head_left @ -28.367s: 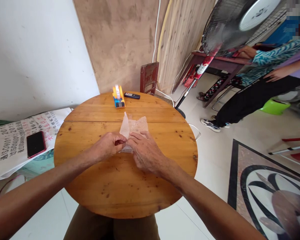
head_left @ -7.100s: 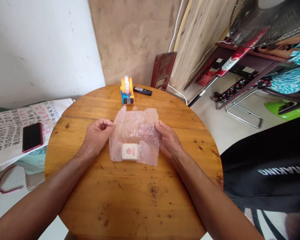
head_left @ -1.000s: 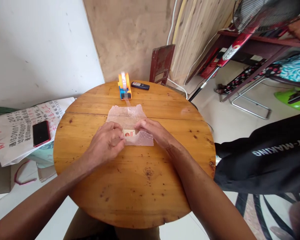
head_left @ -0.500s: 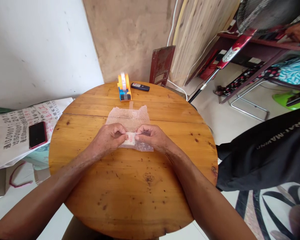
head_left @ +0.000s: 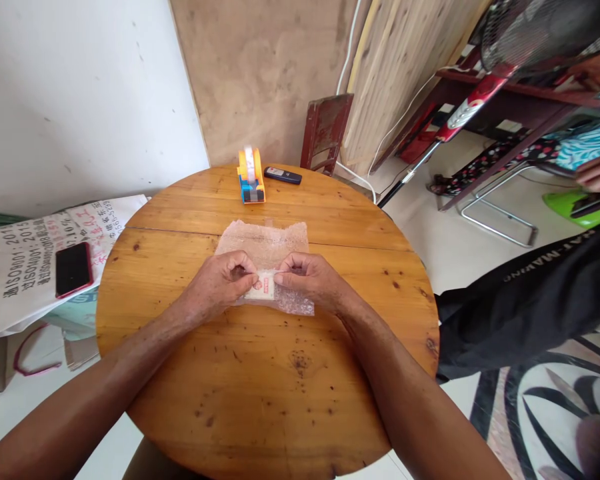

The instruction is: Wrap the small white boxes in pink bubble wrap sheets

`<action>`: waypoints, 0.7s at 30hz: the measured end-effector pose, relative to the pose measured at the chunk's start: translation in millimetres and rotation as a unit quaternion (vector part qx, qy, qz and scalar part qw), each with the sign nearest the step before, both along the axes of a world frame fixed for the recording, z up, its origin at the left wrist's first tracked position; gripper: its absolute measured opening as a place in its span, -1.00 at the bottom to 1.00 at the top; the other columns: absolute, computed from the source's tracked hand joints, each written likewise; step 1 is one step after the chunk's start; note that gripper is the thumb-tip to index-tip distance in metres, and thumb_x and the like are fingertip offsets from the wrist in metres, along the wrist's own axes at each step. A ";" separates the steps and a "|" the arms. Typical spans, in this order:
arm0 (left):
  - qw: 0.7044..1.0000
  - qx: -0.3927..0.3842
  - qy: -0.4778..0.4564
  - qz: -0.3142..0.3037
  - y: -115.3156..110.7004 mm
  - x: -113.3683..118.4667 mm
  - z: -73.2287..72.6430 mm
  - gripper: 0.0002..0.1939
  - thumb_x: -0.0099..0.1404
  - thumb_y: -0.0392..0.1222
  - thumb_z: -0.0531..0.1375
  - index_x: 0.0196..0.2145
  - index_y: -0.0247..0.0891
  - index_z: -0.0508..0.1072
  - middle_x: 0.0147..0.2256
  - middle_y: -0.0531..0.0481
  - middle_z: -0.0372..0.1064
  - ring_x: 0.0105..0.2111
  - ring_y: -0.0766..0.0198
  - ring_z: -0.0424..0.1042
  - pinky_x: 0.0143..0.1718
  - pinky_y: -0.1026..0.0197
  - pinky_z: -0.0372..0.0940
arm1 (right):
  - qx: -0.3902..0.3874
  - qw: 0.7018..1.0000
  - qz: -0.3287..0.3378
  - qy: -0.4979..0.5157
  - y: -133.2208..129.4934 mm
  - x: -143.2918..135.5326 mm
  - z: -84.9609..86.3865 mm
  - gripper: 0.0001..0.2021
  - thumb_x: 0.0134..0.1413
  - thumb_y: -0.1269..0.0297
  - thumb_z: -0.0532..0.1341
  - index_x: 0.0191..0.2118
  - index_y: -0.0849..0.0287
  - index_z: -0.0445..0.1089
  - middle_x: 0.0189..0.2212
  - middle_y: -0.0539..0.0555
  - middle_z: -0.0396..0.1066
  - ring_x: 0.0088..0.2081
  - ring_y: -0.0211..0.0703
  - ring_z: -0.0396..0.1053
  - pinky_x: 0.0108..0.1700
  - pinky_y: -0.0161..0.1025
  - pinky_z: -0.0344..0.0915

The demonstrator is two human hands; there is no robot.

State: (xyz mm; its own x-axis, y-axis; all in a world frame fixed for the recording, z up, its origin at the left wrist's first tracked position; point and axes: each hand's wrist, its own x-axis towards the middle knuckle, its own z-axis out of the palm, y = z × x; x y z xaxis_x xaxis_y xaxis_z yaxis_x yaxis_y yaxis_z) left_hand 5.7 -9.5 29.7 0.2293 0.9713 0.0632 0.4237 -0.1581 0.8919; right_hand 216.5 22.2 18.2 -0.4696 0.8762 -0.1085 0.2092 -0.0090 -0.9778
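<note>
A sheet of clear bubble wrap [head_left: 265, 241] lies on the round wooden table [head_left: 240, 387]. On its near part is a small flat white box [head_left: 264, 288] with red print. My left hand [head_left: 230, 277] pinches at the box's upper left edge, thumb against forefinger. Opposite it, my right hand [head_left: 304, 275] pinches at the upper right edge, with crumpled wrap beneath its fingers. Both pinches appear to hold the wrap's edge, though the fingertips partly hide it. A clear tape strip [head_left: 269, 222] shows faintly at the wrap's far edge.
Behind the wrap stand an orange and blue tape dispenser [head_left: 251, 177] and a dark remote-like device [head_left: 283, 175]. A phone [head_left: 74, 269] rests on a white printed sack [head_left: 25, 267] at left. A chair [head_left: 326, 130], a fan [head_left: 473, 107] and other people are beyond the table.
Both hands and the wrap have shifted slightly nearer and to the right in view. More of the box's red print shows. Another person's hand has come into view at the right edge.
</note>
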 end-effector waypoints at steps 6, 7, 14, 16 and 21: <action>0.995 -0.072 -0.063 -0.028 9.0 -0.6 0.2 -0.77 0.05 -0.17 0.22 -0.30 -0.27 0.40 -0.43 0.05 0.45 -0.42 0.30 0.42 -0.42 0.30 0.28 | 0.160 0.976 -0.011 -0.144 3.3 5.1 -0.1 -0.87 -0.04 0.24 0.24 -0.42 0.18 0.33 -0.55 -0.07 0.30 -0.48 -0.29 0.20 -0.42 -0.33 0.09; 0.994 -0.079 -0.061 -0.034 9.8 -0.5 1.5 -0.79 0.05 -0.17 0.21 -0.31 -0.27 0.40 -0.44 0.06 0.45 -0.43 0.31 0.41 -0.42 0.31 0.27 | 0.191 0.965 -0.016 -0.179 1.7 4.6 1.7 -0.89 -0.04 0.27 0.23 -0.38 0.18 0.34 -0.52 -0.05 0.32 -0.46 -0.27 0.22 -0.40 -0.32 0.09; 0.992 -0.094 -0.044 -0.066 14.6 -1.6 6.7 -0.82 0.08 -0.19 0.19 -0.33 -0.28 0.42 -0.46 0.08 0.42 -0.45 0.35 0.37 -0.42 0.33 0.24 | 0.492 0.802 -0.010 -0.338 -30.1 -14.2 24.8 -0.82 0.06 0.41 0.13 -0.21 0.17 0.42 -0.25 0.12 0.44 -0.16 -0.03 0.26 -0.11 -0.11 0.07; 0.992 -0.093 -0.041 -0.074 17.3 -1.4 5.3 -0.81 0.09 -0.16 0.20 -0.32 -0.28 0.43 -0.46 0.08 0.41 -0.45 0.35 0.35 -0.41 0.32 0.24 | 0.520 0.774 0.019 -0.361 -36.8 -19.8 26.8 -0.85 0.13 0.36 0.13 -0.22 0.16 0.42 -0.25 0.11 0.45 -0.17 -0.03 0.25 -0.10 -0.08 0.03; 0.990 -0.104 -0.041 -0.085 21.5 -2.9 5.2 -0.79 0.08 -0.13 0.22 -0.32 -0.29 0.44 -0.44 0.06 0.41 -0.44 0.34 0.36 -0.39 0.30 0.27 | 0.516 0.769 0.063 -0.371 -37.7 -23.5 24.3 -0.76 0.20 0.12 0.18 -0.24 0.19 0.43 -0.24 0.11 0.47 -0.20 -0.04 0.25 -0.05 -0.07 0.02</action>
